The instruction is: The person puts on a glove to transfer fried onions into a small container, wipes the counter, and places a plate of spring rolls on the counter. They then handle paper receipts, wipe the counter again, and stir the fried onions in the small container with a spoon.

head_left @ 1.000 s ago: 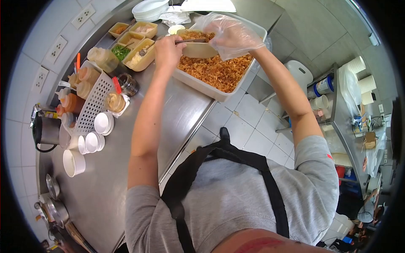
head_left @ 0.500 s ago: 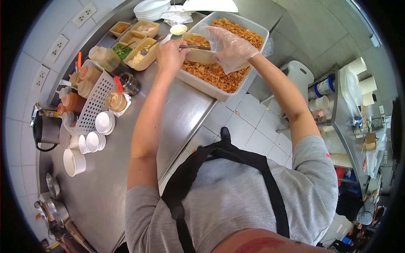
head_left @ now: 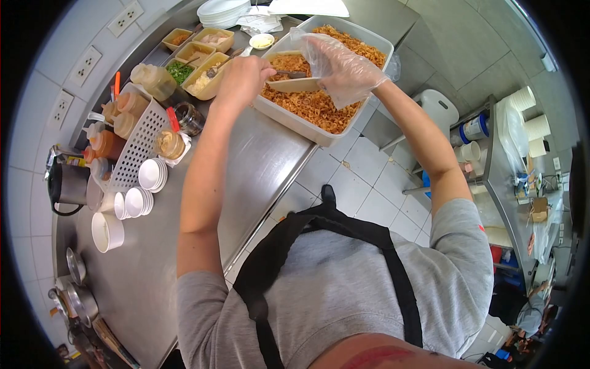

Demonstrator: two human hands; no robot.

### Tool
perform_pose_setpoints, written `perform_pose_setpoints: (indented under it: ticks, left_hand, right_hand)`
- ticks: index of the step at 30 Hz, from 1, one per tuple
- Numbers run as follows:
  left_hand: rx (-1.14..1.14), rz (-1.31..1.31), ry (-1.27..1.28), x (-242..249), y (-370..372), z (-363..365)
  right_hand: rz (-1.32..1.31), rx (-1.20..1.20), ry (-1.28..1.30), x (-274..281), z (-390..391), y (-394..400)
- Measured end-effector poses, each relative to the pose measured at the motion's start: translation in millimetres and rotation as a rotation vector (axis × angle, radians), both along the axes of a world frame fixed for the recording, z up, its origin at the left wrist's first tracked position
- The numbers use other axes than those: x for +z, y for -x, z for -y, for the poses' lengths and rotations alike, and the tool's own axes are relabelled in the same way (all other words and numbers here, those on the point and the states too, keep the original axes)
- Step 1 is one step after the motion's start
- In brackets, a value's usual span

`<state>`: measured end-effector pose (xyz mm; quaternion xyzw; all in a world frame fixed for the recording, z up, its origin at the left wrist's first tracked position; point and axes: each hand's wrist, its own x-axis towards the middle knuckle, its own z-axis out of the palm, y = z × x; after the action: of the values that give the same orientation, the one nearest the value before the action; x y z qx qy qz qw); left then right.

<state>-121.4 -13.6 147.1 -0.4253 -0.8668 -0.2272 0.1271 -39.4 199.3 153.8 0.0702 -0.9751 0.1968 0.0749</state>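
Observation:
Over the big translucent bin of brown crispy flakes, a small yellowish container is tilted, with flakes inside it. My right hand, in a clear plastic glove, grips that container's right side. The bare left hand is closed round the handle of a metal spoon, whose bowl end lies at the small container's opening. Left of this hand stand small tubs with chopped green herbs, a pale chopped food and other fillings.
A white perforated basket of sauce bottles, stacked white cups and a jar stand on the steel counter. White plates are stacked at the back. A shelf with cups is on the right; a person shows at the lower right.
The small container has tipped further and its flakes show more. My left hand has moved slightly left and down with the spoon.

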Motion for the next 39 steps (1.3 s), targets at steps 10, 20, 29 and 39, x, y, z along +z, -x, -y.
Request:
perform_pose_setpoints:
  ticks: [10,20,29,39]
  left_hand:
    - [0.133,0.425,0.059,16,3,-15]
    - [0.031,-0.002,0.117,5,7,-22]
    - [-0.075,0.035,0.403,24,-6,-33]
    - [-0.011,-0.046,0.255,19,3,-3]
  right_hand:
    - [-0.056,0.005,0.024,-1,-1,0]
    - [-0.057,0.025,0.087,-1,-17,-3]
    - [-0.020,0.066,0.082,3,-13,-5]
    - [0.313,0.421,-0.688,-19,-22,11]
